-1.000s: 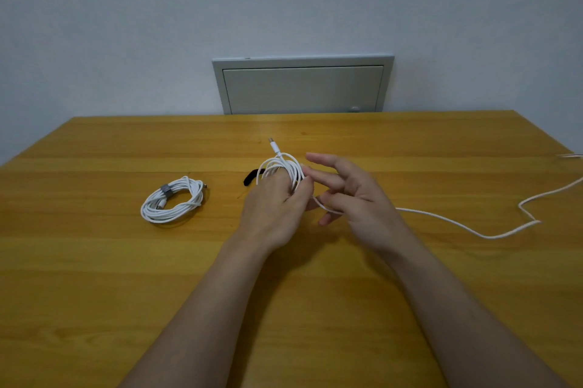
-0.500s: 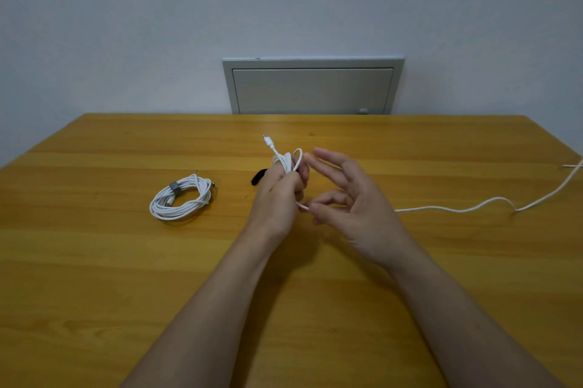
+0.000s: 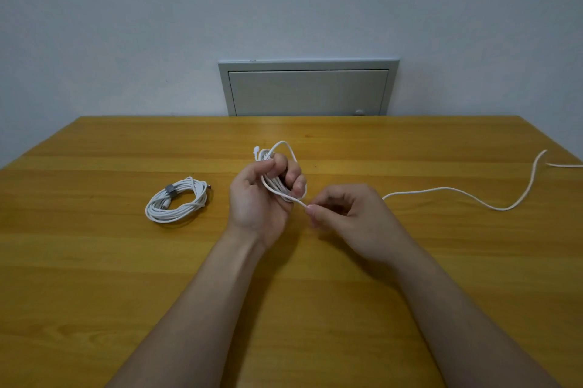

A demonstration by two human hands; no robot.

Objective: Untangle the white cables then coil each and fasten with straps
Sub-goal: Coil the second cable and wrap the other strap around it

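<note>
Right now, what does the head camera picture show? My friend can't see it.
A person's left hand holds loops of thin white cable while the right hand pinches its loose length, which trails right across the wooden table. A finished white cable coil with a grey strap lies at left.

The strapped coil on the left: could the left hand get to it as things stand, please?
Probably not yet: the table between them is bare, but the left hand is shut on the loops being wound, well apart from the strapped coil.
</note>
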